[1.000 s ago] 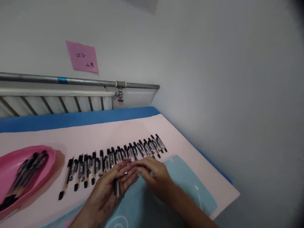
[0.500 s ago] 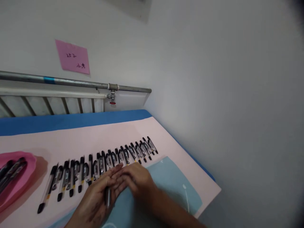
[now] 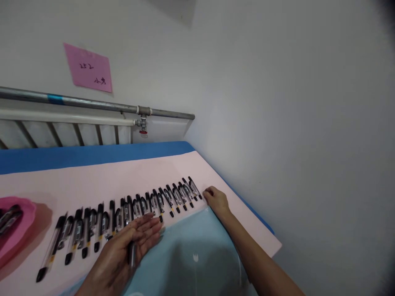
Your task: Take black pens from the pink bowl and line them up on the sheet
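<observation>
My left hand is palm up, its fingers stretched out and its palm smudged dark. A short dark cylinder with a greyish end, like a pen part, is held under the thumb. Beside the far end of a long row of clear-barrelled pens with black ends, my right hand rests low over the pink sheet. Its fingers are curled together, and whatever they pinch, if anything, cannot be made out. Separate black clip-like pieces lie between the pens. The left fingers hide the near ends of some pens.
A pink tray with dark pens stands at the left edge. A light blue sheet lies on the pink sheet in front of me. Behind the table run a metal pipe and a radiator; a wall borders the right.
My right hand has left my left palm and moved right, to the far end of the pen row. The left hand keeps the dark cylinder. The view has shifted slightly.
</observation>
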Tool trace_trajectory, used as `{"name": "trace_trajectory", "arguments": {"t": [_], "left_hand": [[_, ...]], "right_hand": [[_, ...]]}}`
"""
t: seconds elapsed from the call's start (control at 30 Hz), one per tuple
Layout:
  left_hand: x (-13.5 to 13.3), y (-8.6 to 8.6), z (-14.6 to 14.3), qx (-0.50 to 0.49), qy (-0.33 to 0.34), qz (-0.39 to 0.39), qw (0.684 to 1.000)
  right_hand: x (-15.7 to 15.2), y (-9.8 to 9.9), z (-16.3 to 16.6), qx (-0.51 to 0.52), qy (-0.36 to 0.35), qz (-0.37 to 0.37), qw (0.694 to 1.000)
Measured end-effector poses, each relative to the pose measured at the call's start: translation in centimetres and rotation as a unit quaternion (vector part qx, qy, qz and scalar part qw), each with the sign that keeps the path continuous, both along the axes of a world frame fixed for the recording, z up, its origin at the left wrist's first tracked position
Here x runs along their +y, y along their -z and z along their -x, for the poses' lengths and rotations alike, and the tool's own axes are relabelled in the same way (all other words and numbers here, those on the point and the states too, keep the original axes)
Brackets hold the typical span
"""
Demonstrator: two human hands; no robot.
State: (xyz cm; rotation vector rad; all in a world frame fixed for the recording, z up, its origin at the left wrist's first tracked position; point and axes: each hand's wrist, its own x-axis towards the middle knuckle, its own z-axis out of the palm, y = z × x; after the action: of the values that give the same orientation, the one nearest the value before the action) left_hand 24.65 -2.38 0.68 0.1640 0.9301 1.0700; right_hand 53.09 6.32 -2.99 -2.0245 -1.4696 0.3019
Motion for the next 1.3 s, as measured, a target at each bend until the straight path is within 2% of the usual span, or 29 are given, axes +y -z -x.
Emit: {"name": "trace_trajectory", "arguments": {"t": [0.17,0.3,0.4,0.47,0.53,0.57,0.63,0.7,0.77,0.87,0.93,0.97,1.07,1.13,1.23,1.3], "left_hand": [[0.0,0.4,0.1,0.003,0.004,0.0,1.0],[0.1,0.4,-0.1,0.002,-0.005,-0.008,1.0],[0.2,0.0,-0.2,0.012,-0.036,-0.024,0.999],[0.0,-0.3,-0.3,0.028,-0.064,-0.042,0.997],[-0.4,-0.4,-0.5,0.041,-0.084,-0.063,0.994],[-0.6,-0.4,-0.7,0.046,-0.087,-0.074,0.992],[-1.1,-0.1,-1.0,0.06,-0.091,-0.095,0.99],[-1.5,0.2,-1.4,0.08,-0.092,-0.098,0.988],[-1.8,0.5,-1.6,0.1,-0.084,-0.082,0.988],[-1.7,0.8,-1.4,0.111,-0.047,-0.088,0.989],[-1.4,0.8,-0.8,0.13,-0.033,-0.118,0.984],[-1.2,0.8,-0.5,0.143,-0.029,-0.131,0.981],[-0.5,0.9,0.5,0.17,-0.044,-0.153,0.972],[-0.1,1.1,1.0,0.175,-0.054,-0.161,0.97],[0.4,1.3,1.5,0.187,-0.061,-0.152,0.969],[0.6,1.3,1.8,0.188,-0.063,-0.144,0.97]], "right_hand": [[0.2,-0.1,0.2,0.005,-0.013,-0.001,1.0],[-0.2,-0.7,0.3,0.024,-0.027,-0.037,0.999],[-1.9,-2.1,1.9,0.039,-0.032,-0.083,0.995],[-4.0,-3.2,4.3,0.058,-0.066,-0.095,0.992],[-6.5,-4.1,7.5,0.112,-0.186,-0.065,0.974],[-7.7,-4.3,9.2,0.137,-0.256,-0.036,0.956],[-9.9,-4.3,12.5,0.224,-0.342,0.008,0.913],[-11.3,-3.6,15.2,0.332,-0.344,0.066,0.876],[-12.1,-2.7,16.8,0.402,-0.319,0.093,0.853],[-11.9,-1.8,17.2,0.458,-0.299,0.101,0.831],[-10.8,-1.9,16.0,0.452,-0.285,0.101,0.839],[-9.9,-2.1,14.9,0.433,-0.269,0.092,0.855],[-5.7,-2.9,10.1,0.318,-0.173,0.003,0.932],[-2.6,-3.0,6.4,0.192,-0.068,-0.074,0.976],[0.9,-2.1,2.4,0.137,0.0,-0.091,0.986],[1.8,-1.0,1.1,0.111,0.012,-0.084,0.99]]}}
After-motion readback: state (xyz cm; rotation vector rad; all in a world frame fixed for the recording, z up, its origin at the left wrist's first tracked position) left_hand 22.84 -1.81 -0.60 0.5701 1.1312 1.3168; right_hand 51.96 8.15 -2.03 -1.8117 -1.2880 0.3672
